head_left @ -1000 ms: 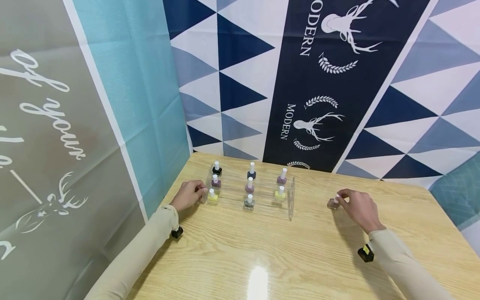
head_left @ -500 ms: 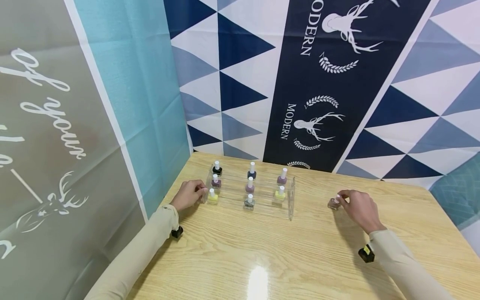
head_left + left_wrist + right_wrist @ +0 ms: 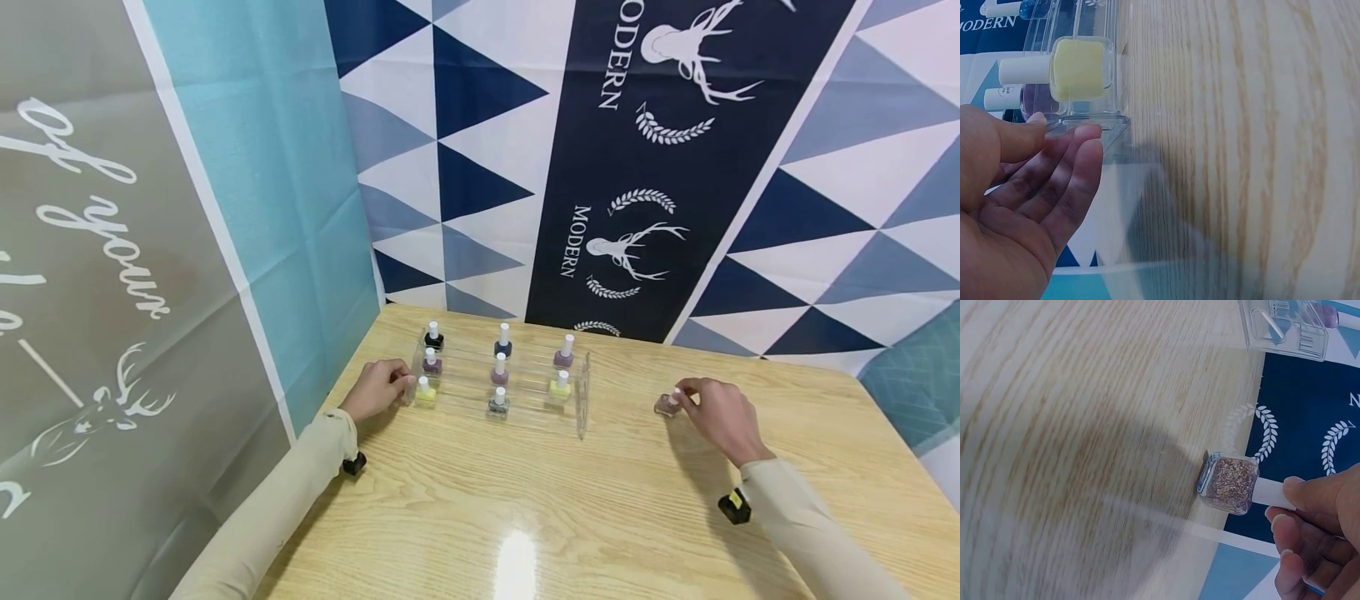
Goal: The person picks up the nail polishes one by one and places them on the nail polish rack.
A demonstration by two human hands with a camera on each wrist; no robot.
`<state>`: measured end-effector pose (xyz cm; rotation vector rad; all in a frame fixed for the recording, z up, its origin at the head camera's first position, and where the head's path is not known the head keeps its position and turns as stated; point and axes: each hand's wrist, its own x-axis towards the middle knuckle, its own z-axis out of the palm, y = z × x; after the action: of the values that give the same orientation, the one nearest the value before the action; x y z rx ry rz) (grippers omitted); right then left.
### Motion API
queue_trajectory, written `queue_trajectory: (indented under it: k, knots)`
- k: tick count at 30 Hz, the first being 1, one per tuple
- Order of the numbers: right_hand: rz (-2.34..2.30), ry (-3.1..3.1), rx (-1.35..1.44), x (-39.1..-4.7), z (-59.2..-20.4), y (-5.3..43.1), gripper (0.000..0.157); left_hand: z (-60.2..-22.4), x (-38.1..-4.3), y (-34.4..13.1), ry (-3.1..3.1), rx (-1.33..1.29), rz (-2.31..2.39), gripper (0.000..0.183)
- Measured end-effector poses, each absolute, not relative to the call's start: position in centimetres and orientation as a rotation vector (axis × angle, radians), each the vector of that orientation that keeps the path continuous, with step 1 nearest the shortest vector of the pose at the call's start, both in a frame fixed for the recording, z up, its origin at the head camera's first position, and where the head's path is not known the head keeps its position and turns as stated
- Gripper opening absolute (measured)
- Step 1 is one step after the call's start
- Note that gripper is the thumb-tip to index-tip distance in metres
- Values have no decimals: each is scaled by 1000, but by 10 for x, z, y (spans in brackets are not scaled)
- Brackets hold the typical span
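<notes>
A clear acrylic nail polish rack (image 3: pixel 532 422) stands on the table with small white-capped bottles on its tiers. My left hand (image 3: pixel 378 390) is at its left end, thumb and fingertips pinching the end panel. Closest to that hand in the left wrist view is a yellow nail polish bottle (image 3: pixel 1082 69), with a purple bottle (image 3: pixel 1038 100) behind it. Off to the right of the rack, my right hand (image 3: pixel 723 417) pinches the white cap of a glittery rose-brown nail polish bottle (image 3: pixel 1232 484). Its base is at the tabletop; whether it touches is hard to tell.
The wooden table (image 3: pixel 450 508) meets a patterned cloth backdrop (image 3: pixel 480 167) at the back and a grey and teal cloth (image 3: pixel 300 208) at the left. Several bottles, including a grey glitter one (image 3: pixel 498 403) and a right-hand yellow one (image 3: pixel 559 387), stand on the rack.
</notes>
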<state>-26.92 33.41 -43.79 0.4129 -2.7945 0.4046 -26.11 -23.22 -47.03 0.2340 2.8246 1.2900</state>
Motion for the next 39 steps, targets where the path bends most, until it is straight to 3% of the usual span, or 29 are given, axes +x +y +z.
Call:
queue_trajectory:
  k: [39]
  knots:
    - [421, -2725, 512, -247, -413, 308, 9, -470, -261, -232, 2817, 264, 1299, 16]
